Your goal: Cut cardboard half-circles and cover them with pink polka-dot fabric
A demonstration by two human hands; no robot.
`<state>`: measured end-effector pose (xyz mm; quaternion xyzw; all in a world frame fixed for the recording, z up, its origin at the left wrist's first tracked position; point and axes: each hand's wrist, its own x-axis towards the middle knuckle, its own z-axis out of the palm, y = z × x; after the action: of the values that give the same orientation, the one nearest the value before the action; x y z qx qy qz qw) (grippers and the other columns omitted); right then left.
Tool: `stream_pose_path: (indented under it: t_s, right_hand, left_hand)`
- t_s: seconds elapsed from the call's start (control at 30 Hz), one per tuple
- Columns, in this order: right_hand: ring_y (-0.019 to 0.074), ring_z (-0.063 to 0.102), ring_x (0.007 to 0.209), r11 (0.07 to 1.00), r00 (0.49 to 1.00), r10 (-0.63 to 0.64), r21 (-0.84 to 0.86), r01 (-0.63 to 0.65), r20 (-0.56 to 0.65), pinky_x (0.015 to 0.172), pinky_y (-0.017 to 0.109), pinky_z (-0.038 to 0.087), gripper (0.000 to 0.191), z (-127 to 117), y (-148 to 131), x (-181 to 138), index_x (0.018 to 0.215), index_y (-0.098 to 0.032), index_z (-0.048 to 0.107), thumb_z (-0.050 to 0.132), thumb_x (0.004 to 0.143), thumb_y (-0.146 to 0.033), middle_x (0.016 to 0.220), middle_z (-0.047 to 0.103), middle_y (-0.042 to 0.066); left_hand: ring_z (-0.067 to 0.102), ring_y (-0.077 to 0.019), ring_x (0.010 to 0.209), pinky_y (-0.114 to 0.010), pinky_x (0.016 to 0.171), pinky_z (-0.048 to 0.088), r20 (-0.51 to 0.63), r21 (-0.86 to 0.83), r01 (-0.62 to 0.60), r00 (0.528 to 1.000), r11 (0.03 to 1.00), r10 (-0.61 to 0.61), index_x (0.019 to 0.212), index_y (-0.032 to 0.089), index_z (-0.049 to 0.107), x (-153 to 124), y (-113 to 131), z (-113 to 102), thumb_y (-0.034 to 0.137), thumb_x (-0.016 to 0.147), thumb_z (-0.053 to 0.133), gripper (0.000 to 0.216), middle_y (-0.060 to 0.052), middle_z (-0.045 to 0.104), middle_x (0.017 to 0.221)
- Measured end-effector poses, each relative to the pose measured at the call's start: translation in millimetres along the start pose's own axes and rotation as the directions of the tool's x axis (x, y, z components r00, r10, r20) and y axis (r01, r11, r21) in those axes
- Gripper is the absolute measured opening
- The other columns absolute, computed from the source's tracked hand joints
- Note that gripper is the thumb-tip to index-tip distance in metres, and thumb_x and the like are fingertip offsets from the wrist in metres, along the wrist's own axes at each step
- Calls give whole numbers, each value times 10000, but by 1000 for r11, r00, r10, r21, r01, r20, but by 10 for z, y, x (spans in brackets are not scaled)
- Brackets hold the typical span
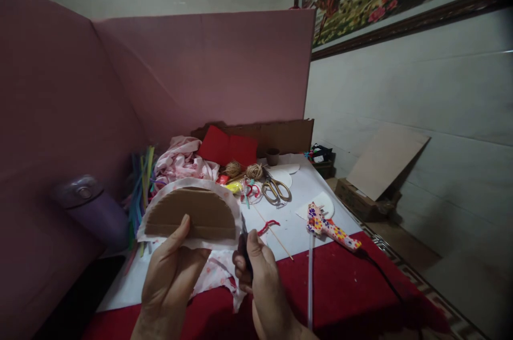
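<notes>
My left hand (pixel 170 276) holds up a half-round piece of brown cardboard (pixel 191 215) backed with white-pink fabric, thumb pressed on its lower edge. My right hand (pixel 262 276) is closed around the dark handles of small scissors (pixel 243 246), whose blades point up at the right edge of the fabric-covered piece. Both hands hover over the white sheet (pixel 296 222) on the red cloth (pixel 340 286).
A spotted glue gun (pixel 329 228) with a black cord lies to the right, a glue stick (pixel 310 281) below it. Gold scissors (pixel 276 190), twine balls (pixel 244 170), red felt (pixel 228 147), pink fabric (pixel 182 163), coloured strips (pixel 140 185), a purple bottle (pixel 94 209) and pink boards surround the area.
</notes>
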<state>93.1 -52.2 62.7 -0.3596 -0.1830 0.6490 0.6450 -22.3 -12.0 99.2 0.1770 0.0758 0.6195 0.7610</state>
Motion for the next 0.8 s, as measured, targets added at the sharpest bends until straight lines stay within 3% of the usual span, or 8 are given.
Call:
stream_pose_path:
  t_s: [0.13, 0.23, 0.4, 0.47, 0.63, 0.8]
  right_hand:
    - [50, 275, 455, 999, 1000, -23, -43, 22, -13, 408, 167, 171, 612, -9, -14, 16, 716, -189, 455, 593, 602, -774, 566, 399, -64]
    - [48, 246, 453, 997, 999, -32, -68, 32, 2, 408, 171, 158, 604, -30, -15, 21, 701, -190, 439, 569, 629, -775, 557, 364, -72]
    - [51, 258, 453, 996, 999, -32, -82, 32, 5, 404, 175, 152, 576, -60, 14, 25, 708, -188, 452, 571, 661, -750, 558, 377, -65]
    - [54, 262, 452, 995, 999, -49, -90, 49, 6, 401, 178, 156, 570, -61, 17, 33, 701, -187, 459, 562, 672, -748, 557, 382, -61]
    - [65, 246, 451, 988, 995, -98, -114, 101, 31, 392, 189, 146, 533, -59, 10, 60, 687, -194, 459, 568, 702, -715, 545, 359, -65]
    - [68, 259, 473, 981, 989, -145, -125, 148, 34, 409, 183, 188, 541, -77, 46, 72, 670, -191, 442, 554, 710, -719, 553, 336, -68]
  left_hand:
    - [571, -238, 1133, -479, 1094, 253, 45, -20, 0, 999, 1000, 0, 1307, 319, 510, -13, 5, -23, 135, 948, 347, 435, -64, 637, 1221]
    - [584, -237, 1121, -472, 1095, 260, -41, -6, 21, 999, 1000, -21, 1307, 304, 515, -16, 24, -24, 111, 941, 355, 444, -73, 635, 1227]
    - [632, -231, 1054, -461, 1090, 277, -154, 26, -53, 987, 998, 56, 1335, 281, 484, -25, 34, 46, 100, 923, 404, 457, -84, 653, 1200]
    - [646, -225, 1027, -462, 1087, 279, -193, 29, -13, 981, 1000, 18, 1324, 295, 495, -26, 25, 60, 82, 920, 398, 467, -74, 663, 1181]
    - [623, -233, 1059, -469, 1084, 277, -41, 21, 6, 999, 1000, -5, 1293, 306, 530, -22, 1, 12, 112, 934, 374, 437, -65, 659, 1177]
    - [625, -246, 1056, -464, 1067, 316, -67, 45, -8, 998, 999, 11, 1266, 274, 565, -19, 28, -9, 133, 936, 382, 403, -82, 673, 1153]
